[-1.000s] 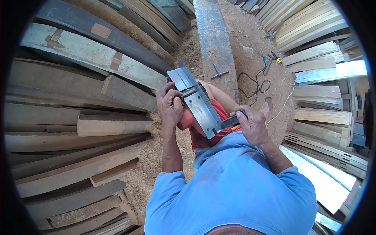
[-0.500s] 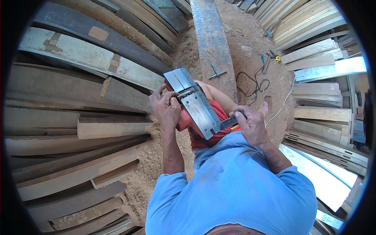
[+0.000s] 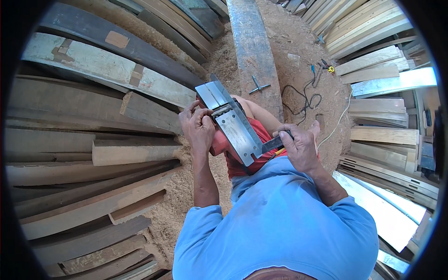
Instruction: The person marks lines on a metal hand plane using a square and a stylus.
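Note:
An electric hand planer (image 3: 238, 137) lies upside down on my lap, its shiny metal sole facing up and its red body beneath. My left hand (image 3: 198, 127) is closed at its left side, fingertips at the blade drum (image 3: 221, 111) in the gap between the sole's two plates. My right hand (image 3: 300, 148) grips the dark stock of a try square (image 3: 272, 145) near the planer's lower right end. The square's long metal blade lies along the right edge of the sole. A yellow, pencil-like stick (image 3: 279, 152) shows beside my right hand, partly hidden.
Ahead is a long worn plank (image 3: 254, 44) with a T-handled wrench (image 3: 258, 85) on it. A black cord (image 3: 305, 100) and yellow-handled pliers or cutters (image 3: 331, 69) lie on the sawdust-covered floor. Stacked timber (image 3: 56, 102) lines the left; more boards (image 3: 385, 136) line the right.
Almost nothing differs. Both hands, the planer and the square keep their places, with at most a tiny shift of the right hand and square.

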`<action>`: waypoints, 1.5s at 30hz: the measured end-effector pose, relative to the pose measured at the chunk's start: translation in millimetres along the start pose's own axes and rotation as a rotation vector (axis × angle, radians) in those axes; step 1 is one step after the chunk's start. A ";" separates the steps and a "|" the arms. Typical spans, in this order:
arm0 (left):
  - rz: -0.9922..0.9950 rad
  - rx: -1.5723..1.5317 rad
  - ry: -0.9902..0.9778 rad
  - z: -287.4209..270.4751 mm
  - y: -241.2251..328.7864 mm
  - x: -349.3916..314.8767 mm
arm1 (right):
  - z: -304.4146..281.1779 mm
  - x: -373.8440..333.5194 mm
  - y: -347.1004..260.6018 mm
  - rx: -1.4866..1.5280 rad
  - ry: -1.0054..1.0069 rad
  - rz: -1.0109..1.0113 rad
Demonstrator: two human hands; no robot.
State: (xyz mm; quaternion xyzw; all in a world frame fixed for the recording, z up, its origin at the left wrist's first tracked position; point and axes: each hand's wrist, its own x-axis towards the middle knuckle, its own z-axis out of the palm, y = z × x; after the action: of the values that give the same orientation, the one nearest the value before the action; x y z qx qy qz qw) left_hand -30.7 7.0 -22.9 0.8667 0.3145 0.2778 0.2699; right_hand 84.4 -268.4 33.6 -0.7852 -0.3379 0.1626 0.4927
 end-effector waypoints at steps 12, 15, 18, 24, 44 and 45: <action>0.162 -0.094 -0.048 -2.4 -5.9 5.1 | 1.2 1.0 -1.3 0.003 0.000 -0.017; 0.111 0.003 -0.009 -1.7 -1.1 2.9 | 0.9 0.9 -0.5 0.004 0.003 -0.012; 0.022 0.055 0.015 -0.7 3.0 1.4 | 0.0 0.6 0.2 0.008 0.005 -0.013; -0.072 -0.107 0.013 -0.4 3.0 -0.1 | 1.0 -4.2 -9.7 0.089 0.037 -0.059; 0.069 -0.171 -0.019 -0.4 -5.0 3.8 | 16.7 -13.7 -28.0 0.119 -0.085 -0.100; 0.097 -0.165 -0.027 -1.0 -5.7 4.2 | 16.6 -13.7 -28.3 0.114 -0.084 -0.100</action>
State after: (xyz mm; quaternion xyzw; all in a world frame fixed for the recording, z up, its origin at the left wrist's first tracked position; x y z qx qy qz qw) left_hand -30.8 13.9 -24.6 0.8594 0.2444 0.3038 0.3308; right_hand 54.3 -258.7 49.9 -0.7307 -0.3871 0.1896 0.5294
